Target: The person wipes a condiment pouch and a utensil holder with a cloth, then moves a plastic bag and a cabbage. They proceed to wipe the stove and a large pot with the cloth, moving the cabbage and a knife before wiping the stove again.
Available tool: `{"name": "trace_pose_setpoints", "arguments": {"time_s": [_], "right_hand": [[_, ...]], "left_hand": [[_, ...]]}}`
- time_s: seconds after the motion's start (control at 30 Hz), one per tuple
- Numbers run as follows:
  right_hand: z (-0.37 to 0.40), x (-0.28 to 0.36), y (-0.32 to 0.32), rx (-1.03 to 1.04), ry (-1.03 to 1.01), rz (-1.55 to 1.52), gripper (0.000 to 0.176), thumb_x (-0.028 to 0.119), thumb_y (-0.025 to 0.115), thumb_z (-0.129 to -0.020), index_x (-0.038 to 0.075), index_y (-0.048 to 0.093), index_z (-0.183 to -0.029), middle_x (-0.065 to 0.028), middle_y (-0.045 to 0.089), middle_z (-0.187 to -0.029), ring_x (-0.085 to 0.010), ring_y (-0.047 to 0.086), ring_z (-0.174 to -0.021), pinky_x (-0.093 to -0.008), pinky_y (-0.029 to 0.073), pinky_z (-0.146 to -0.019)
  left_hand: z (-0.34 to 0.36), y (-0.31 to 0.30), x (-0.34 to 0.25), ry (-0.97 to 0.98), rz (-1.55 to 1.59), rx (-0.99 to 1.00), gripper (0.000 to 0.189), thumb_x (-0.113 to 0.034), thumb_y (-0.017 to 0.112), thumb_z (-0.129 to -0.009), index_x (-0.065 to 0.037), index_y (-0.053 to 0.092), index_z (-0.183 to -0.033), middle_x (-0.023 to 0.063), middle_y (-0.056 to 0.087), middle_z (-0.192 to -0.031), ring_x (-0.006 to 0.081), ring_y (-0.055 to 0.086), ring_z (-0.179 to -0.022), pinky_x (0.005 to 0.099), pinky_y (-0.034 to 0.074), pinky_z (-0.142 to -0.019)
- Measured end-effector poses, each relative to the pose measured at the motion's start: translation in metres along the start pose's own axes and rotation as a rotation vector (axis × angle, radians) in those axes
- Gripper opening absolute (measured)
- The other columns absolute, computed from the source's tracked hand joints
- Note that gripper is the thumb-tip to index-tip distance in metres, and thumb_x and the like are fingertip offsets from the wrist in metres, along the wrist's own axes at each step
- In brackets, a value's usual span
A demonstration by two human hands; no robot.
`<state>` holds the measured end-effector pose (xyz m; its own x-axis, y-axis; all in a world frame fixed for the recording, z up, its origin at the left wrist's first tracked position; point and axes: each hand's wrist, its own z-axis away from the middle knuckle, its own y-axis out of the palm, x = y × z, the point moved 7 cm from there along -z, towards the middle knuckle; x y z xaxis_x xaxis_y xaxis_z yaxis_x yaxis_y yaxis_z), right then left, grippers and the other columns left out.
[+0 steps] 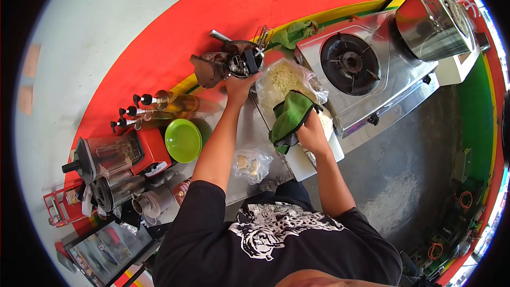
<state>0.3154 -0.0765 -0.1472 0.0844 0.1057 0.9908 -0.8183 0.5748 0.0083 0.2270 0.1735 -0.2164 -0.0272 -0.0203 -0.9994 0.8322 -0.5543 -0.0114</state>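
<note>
My left hand is reached out against the red wall, closed around the lower side of a dark utensil holder with metal utensils in it. Its fingertips are partly hidden. A brown, curved piece sticks out left of the holder; I cannot make out its kind. In my right hand is a bunched green cloth with dark edging, held above a white cutting board. Just beyond the cloth lies a clear plastic bag of pale shredded food. Between my arms sits a small plastic bag with pale chunks.
At right stands a steel gas stove with a large pot. Green leaves lie behind it. To my left are pump bottles, a green bowl, a red-based blender and clear jugs.
</note>
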Motion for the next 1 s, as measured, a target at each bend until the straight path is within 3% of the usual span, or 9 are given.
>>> {"name": "trace_pose_setpoints", "arguments": {"time_s": [0.2, 0.43, 0.57, 0.63, 0.67, 0.7, 0.77, 0.8, 1.0], "right_hand": [[-0.003, 0.001, 0.007, 0.04, -0.003, 0.035, 0.04, 0.013, 0.058, -0.107, -0.001, 0.053, -0.144, -0.0051, 0.066, -0.125, -0.0156, 0.059, -0.115, -0.0329, 0.048, -0.101], [0.014, 0.011, 0.035, 0.123, 0.228, -0.282, 0.039, 0.02, 0.053, -0.11, 0.001, 0.051, -0.144, -0.0041, 0.063, -0.113, -0.0118, 0.056, -0.099, -0.0296, 0.05, -0.087], [0.017, 0.02, 0.053, 0.121, -0.026, -0.082, 0.038, 0.019, 0.054, -0.109, 0.0, 0.051, -0.142, -0.0049, 0.06, -0.111, -0.0143, 0.055, -0.099, -0.0318, 0.049, -0.089], [0.021, 0.03, 0.068, 0.161, -0.056, 0.013, 0.042, 0.017, 0.056, -0.108, 0.0, 0.049, -0.146, -0.0085, 0.062, -0.116, -0.017, 0.055, -0.107, -0.0329, 0.047, -0.097], [0.024, 0.032, 0.081, 0.232, 0.007, -0.038, 0.059, 0.014, 0.056, -0.107, 0.0, 0.033, -0.16, -0.0176, 0.055, -0.145, -0.0214, 0.051, -0.134, -0.0323, 0.039, -0.114], [0.025, 0.037, 0.097, 0.235, -0.011, -0.035, 0.059, 0.014, 0.056, -0.107, 0.0, 0.033, -0.16, -0.0176, 0.055, -0.145, -0.0214, 0.051, -0.134, -0.0323, 0.039, -0.114], [0.031, 0.064, 0.129, 0.238, -0.285, -0.203, 0.075, 0.012, 0.055, -0.107, -0.002, 0.011, -0.167, -0.0223, 0.028, -0.17, -0.025, 0.026, -0.157, -0.0328, 0.021, -0.126], [0.04, 0.08, 0.139, 0.204, -0.386, 0.073, 0.077, 0.013, 0.049, -0.11, -0.006, 0.0, -0.165, -0.0204, 0.008, -0.175, -0.0269, 0.007, -0.162, -0.0342, 0.009, -0.129], [0.068, 0.101, 0.155, 0.201, -0.461, -0.428, 0.061, 0.015, 0.035, -0.112, -0.004, 0.012, -0.166, -0.0165, 0.016, -0.174, -0.024, 0.017, -0.16, -0.0362, 0.013, -0.129]], "left_hand": [[0.012, -0.005, -0.026, 0.238, 0.006, -0.128, 0.036, -0.007, 0.09, -0.078, -0.002, 0.073, -0.109, 0.0011, 0.074, -0.104, 0.0109, 0.067, -0.093, 0.0302, 0.054, -0.089], [0.069, -0.053, -0.01, 0.086, -0.057, -0.191, 0.047, -0.011, 0.095, -0.07, -0.001, 0.073, -0.111, 0.004, 0.076, -0.106, 0.0145, 0.071, -0.094, 0.0329, 0.056, -0.087], [0.105, -0.08, -0.035, 0.151, -0.192, -0.215, 0.054, -0.009, 0.094, -0.07, 0.001, 0.066, -0.115, 0.007, 0.075, -0.108, 0.017, 0.071, -0.094, 0.0335, 0.056, -0.088], [0.123, -0.089, -0.051, 0.132, -0.123, -0.202, 0.057, -0.009, 0.095, -0.069, 0.001, 0.066, -0.117, 0.0074, 0.075, -0.109, 0.0176, 0.071, -0.094, 0.0343, 0.056, -0.089], [0.133, -0.09, -0.066, 0.227, -0.125, -0.205, 0.059, -0.01, 0.094, -0.071, 0.0, 0.064, -0.121, 0.0077, 0.073, -0.111, 0.0181, 0.07, -0.096, 0.034, 0.055, -0.092], [0.145, -0.09, -0.085, 0.325, -0.127, -0.207, 0.06, -0.011, 0.092, -0.073, 0.0, 0.063, -0.125, 0.008, 0.072, -0.114, 0.0186, 0.069, -0.097, 0.0336, 0.054, -0.095], [0.166, -0.084, -0.116, 0.307, -0.132, -0.146, 0.064, -0.01, 0.092, -0.073, 0.0, 0.06, -0.127, 0.0093, 0.068, -0.119, 0.0193, 0.067, -0.105, 0.0345, 0.054, -0.097], [0.171, -0.082, -0.116, 0.29, 0.02, -0.119, 0.065, -0.008, 0.092, -0.072, 0.0, 0.06, -0.128, 0.0093, 0.068, -0.119, 0.0186, 0.067, -0.105, 0.0341, 0.054, -0.096], [0.203, -0.1, -0.146, 0.313, 0.13, -0.215, 0.047, -0.006, 0.091, -0.073, 0.0, 0.07, -0.115, 0.0046, 0.074, -0.105, 0.0129, 0.069, -0.091, 0.0316, 0.056, -0.088]]}}
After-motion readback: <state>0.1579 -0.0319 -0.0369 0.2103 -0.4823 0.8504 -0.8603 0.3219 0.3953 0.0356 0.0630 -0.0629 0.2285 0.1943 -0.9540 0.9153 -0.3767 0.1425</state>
